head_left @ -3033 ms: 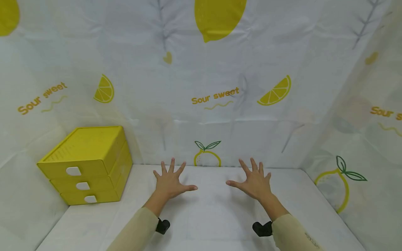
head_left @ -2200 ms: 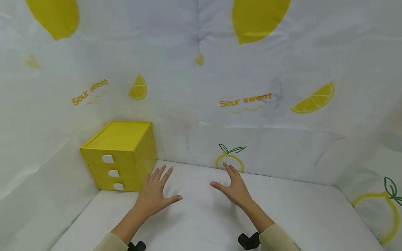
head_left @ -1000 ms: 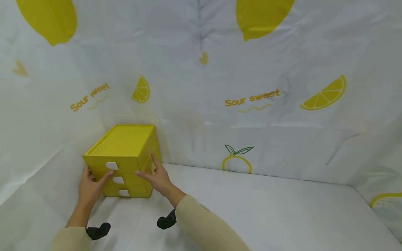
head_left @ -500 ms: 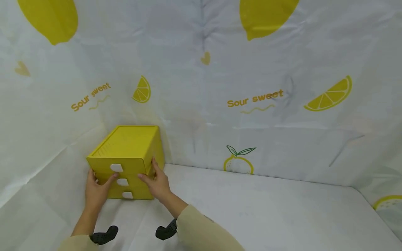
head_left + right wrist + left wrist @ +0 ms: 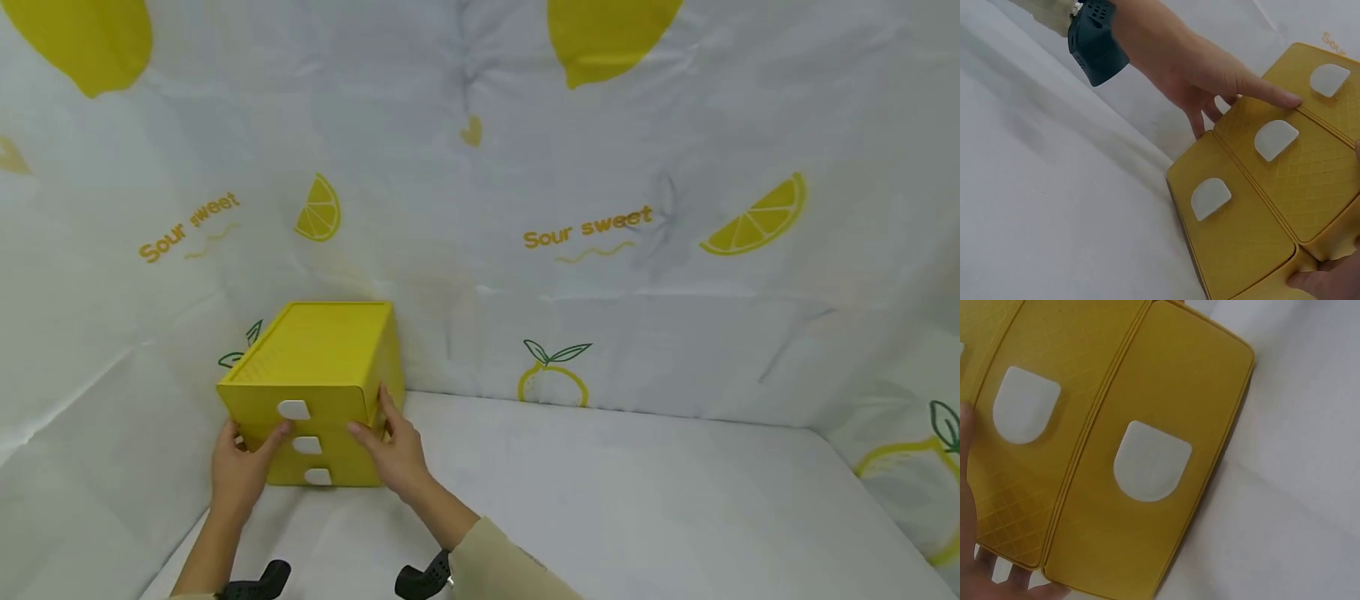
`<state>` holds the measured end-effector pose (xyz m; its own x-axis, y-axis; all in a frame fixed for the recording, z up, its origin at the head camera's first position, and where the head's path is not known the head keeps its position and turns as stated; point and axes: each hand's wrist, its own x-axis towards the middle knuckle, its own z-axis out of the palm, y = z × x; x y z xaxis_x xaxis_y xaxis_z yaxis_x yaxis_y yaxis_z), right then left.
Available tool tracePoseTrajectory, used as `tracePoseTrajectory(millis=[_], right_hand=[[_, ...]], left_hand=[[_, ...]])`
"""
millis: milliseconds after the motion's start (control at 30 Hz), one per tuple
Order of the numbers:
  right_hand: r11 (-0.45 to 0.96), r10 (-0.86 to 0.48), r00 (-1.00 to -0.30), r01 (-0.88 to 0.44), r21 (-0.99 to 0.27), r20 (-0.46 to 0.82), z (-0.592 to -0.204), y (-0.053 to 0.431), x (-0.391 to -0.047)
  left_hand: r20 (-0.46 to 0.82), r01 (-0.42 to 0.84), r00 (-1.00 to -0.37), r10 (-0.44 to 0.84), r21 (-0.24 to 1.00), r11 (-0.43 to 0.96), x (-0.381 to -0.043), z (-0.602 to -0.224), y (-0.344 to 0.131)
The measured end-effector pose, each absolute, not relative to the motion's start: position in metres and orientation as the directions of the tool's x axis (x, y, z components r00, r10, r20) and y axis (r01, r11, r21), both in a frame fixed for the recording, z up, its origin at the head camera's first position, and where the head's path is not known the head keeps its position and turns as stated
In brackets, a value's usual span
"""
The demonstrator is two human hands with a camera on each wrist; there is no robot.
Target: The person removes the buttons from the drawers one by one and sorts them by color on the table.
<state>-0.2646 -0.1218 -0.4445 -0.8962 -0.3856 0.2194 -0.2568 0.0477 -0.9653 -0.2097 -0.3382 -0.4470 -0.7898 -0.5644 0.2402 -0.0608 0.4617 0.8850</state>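
Drawer unit (image 5: 324,375), frame's lower left, was gripped between left hand (image 5: 240,475) and right hand (image 5: 400,458); uneven pressure risked tilting it.

The white table (image 5: 637,492) supports a yellow box (image 5: 330,390), which stands upright on its base at the far left, its three drawers (image 5: 348,457) facing the near side.
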Motion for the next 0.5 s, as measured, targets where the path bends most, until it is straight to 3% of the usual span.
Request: tracePoseTrajectory(millis=[500], right_hand=[[-0.019, -0.339, -0.915, -0.227, -0.974, 0.22, -0.446, -0.046, -0.255]], left_hand=[[0.249, 0.07, -0.862, -0.44, 0.921, 0.384, -0.217, -0.451, -0.281]])
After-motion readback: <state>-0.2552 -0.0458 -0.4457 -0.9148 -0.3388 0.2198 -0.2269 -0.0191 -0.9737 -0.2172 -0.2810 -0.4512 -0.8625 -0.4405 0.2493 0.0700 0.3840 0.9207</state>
